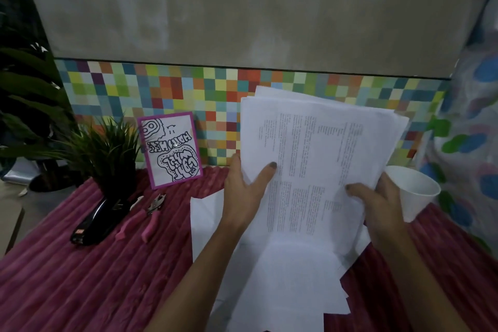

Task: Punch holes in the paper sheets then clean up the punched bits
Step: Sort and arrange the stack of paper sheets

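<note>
Head view shows your left hand [244,191] and right hand [377,205], fingers clamped on the side edges of the paper sheets [318,143] held tilted above the worktop [80,277]; light, floppy and probably prone to fanning, so grip both edges.

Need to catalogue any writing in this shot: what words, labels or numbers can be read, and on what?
Printed sheets, gripped by the left hand and right hand: columns of print, too small and blurred to read.
Purple-framed card: bold bubble lettering, too stylised to read reliably.
Black stapler: small red label, blurred, unreadable.
White cup: no text visible.
</note>
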Motion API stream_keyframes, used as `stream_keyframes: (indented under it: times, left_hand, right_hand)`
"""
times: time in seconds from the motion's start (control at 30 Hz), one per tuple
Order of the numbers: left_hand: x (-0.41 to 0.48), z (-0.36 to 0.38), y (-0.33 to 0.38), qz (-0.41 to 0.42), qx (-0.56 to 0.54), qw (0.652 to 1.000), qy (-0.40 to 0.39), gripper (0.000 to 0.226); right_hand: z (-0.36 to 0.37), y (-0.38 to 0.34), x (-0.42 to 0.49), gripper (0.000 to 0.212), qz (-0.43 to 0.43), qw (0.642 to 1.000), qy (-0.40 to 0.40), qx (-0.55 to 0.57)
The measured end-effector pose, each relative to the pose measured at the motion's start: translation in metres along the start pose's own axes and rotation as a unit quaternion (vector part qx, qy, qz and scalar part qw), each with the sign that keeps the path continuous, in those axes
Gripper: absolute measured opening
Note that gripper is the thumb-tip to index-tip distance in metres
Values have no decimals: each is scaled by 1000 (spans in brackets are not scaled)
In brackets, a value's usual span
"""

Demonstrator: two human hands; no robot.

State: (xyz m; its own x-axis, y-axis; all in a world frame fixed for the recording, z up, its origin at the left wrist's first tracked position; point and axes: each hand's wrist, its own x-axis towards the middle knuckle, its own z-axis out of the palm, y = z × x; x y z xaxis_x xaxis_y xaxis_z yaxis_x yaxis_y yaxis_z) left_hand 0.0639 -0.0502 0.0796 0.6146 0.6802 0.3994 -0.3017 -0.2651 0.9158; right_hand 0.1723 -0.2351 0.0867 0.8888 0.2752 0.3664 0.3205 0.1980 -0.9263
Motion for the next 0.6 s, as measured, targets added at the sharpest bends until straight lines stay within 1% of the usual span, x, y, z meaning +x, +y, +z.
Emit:
stream_keyframes:
  times: [0.07,0.17,0.23,0.3,0.37,0.43,0.5,0.57,0.6]
  left_hand:
    - [-5,3,-4,-14,9,1000,0,34]
    - [-6,4,0,-1,-26,999,25,27]
    - [-6,4,1,6,-39,999,24,29]
    - [-12,6,-4,-9,-13,1000,4,33]
    - [-21,7,-17,-27,9,1000,-8,31]
    - [-28,8,-25,-30,3,999,-12,32]
    - [-28,7,-24,-27,16,999,-37,34]
    - [-21,2,-17,-56,69,993,-72,19]
    - [-16,-3,-16,-83,112,987,-75,19]
  right_hand:
    - [6,7,-7,35,18,1000,12,-9]
    - [8,6,-11,27,-10,998,56,19]
    - [5,9,-9,32,-33,997,69,14]
    - [3,17,-13,36,-24,998,65,-12]
    - [3,28,-24,34,-17,998,56,-36]
    - [4,33,-34,32,-34,996,60,-64]
    - [2,31,-36,31,-49,992,67,-97]
    - [-6,27,-31,27,-48,989,94,-104]
    - [-13,23,-28,29,-49,988,114,-96]
